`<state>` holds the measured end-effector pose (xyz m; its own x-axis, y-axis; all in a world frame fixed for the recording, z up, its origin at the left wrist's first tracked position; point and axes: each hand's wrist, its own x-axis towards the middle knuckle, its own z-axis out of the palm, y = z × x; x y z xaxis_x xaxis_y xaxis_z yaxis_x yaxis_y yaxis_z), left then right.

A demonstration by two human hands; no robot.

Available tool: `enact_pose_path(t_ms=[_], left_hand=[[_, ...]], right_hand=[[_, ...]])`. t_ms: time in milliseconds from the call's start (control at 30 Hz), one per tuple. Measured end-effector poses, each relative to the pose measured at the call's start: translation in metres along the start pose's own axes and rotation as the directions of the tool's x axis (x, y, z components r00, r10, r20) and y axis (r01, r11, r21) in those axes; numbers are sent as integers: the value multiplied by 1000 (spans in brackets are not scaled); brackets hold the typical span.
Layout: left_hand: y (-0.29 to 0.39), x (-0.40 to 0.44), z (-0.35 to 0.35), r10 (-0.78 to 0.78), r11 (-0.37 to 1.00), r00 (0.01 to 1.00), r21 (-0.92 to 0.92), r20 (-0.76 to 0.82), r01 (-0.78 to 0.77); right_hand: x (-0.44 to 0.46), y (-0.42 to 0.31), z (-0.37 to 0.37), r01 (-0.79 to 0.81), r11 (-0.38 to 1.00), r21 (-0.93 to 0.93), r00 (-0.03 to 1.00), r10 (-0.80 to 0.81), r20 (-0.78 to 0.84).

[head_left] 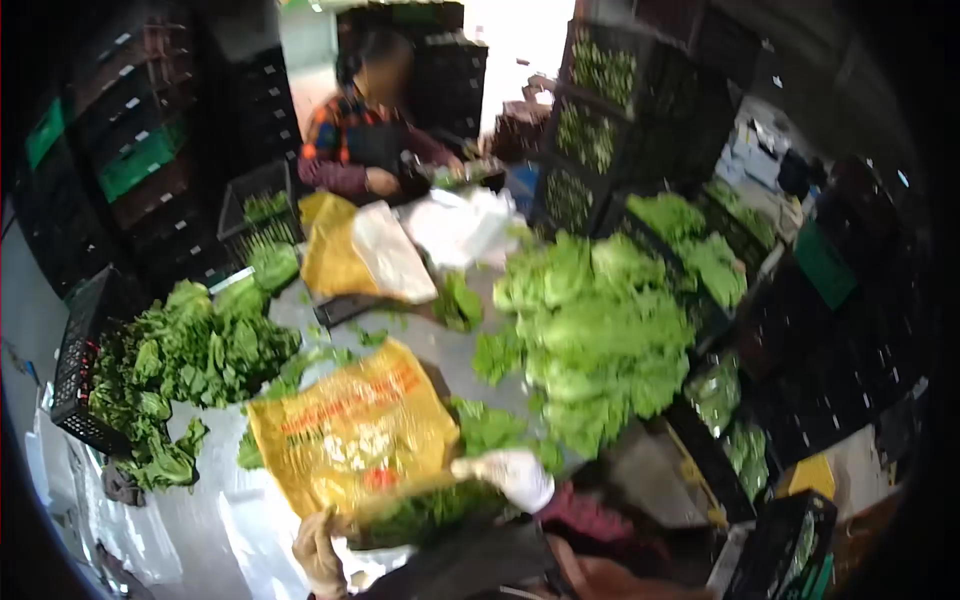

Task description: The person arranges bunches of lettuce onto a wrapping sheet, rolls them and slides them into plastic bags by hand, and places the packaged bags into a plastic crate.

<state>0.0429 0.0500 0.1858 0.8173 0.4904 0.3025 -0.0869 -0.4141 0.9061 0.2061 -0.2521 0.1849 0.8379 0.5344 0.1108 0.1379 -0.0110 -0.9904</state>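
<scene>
A yellow printed plastic bag [350,420] lies on the metal table in front of me, its near edge raised. Dark green leafy vegetables [430,512] show at that near edge, close to my body. My left hand [318,552], in a tan-looking glove, is closed at the bag's near left corner. At the near right corner, my right hand [508,476], in a pale glove, has its fingers closed on the edge. Beyond the right hand rises a big pile of light green lettuce [600,340]. Loose lettuce leaves [490,428] lie beside the bag.
Dark leafy greens [200,345] spill from a tipped black crate [80,375] at left. A knife-like dark tool [350,308] lies near another yellow bag [328,245] and white plastic bags [465,225]. Across the table a person [365,140] works. Stacked crates [600,120] stand behind.
</scene>
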Motion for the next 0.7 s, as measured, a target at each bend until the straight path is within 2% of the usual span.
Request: enact_pose_path(t_ms=[33, 100, 133, 167, 200, 233, 267, 300, 333, 367, 433, 467, 500, 567, 600, 633, 667, 700], left_hand=[[6, 1, 5, -60, 998, 997, -18, -58, 59], [14, -9, 3, -229, 973, 964, -39, -132, 226], [16, -7, 0, -250, 968, 960, -32, -128, 248], [16, -1, 0, -326, 938, 941, 96, -85, 334], [13, 3, 4, -415, 884, 910, 225, -29, 410], [4, -1, 11, -493, 820, 870, 346, 21, 457], [-16, -13, 17, -507, 820, 861, 334, 46, 465], [-45, -25, 20, -576, 737, 811, 494, 102, 461], [-68, -31, 24, -637, 634, 763, 637, 109, 438], [-84, -38, 27, -654, 640, 746, 618, 127, 456], [-71, -38, 22, -719, 590, 675, 659, 166, 466], [-52, -26, 26, -750, 548, 641, 698, 166, 461], [-56, -24, 25, -636, 659, 747, 640, 194, 395], [-61, -37, 17, -389, 794, 890, 576, 240, 192], [-58, -32, 19, -249, 835, 926, 548, 285, 56], [-68, -29, 16, -183, 867, 911, 498, 369, -28], [-76, -29, 13, -101, 904, 884, 414, 455, -109], [-70, -23, 5, -155, 920, 770, 374, 620, -115]], right_hand=[[9, -4, 1, 48, 999, -21, 999, -47, 27], [6, -9, 16, 16, 998, -66, 991, -24, -129], [-3, -8, 22, -42, 996, -76, 974, 25, -223], [-6, -3, 26, -88, 993, -73, 970, 69, -231], [-4, 6, 27, -300, 944, -139, 945, 274, -178], [0, 16, 24, -485, 848, -215, 874, 465, -140], [3, 21, 15, -616, 729, -299, 781, 614, -111], [-6, 29, 11, -602, 732, -318, 792, 600, -117], [-19, 46, 15, -607, 657, -447, 754, 654, -64], [-25, 62, 20, -583, 581, -568, 710, 704, -9], [-39, 66, 20, -581, 623, -523, 750, 660, -47], [-40, 65, 20, -435, 549, -714, 811, 583, -47], [-34, 65, 21, -270, 440, -857, 870, 493, -21], [-36, 60, 21, -112, 554, -825, 974, 225, 18], [-25, 39, 23, 60, 549, -834, 980, 127, 155], [-13, 17, 17, 209, 521, -827, 961, 47, 272], [-8, 30, 14, 390, 554, -735, 890, -21, 456], [-9, 59, 9, 542, 567, -620, 790, -92, 606]])
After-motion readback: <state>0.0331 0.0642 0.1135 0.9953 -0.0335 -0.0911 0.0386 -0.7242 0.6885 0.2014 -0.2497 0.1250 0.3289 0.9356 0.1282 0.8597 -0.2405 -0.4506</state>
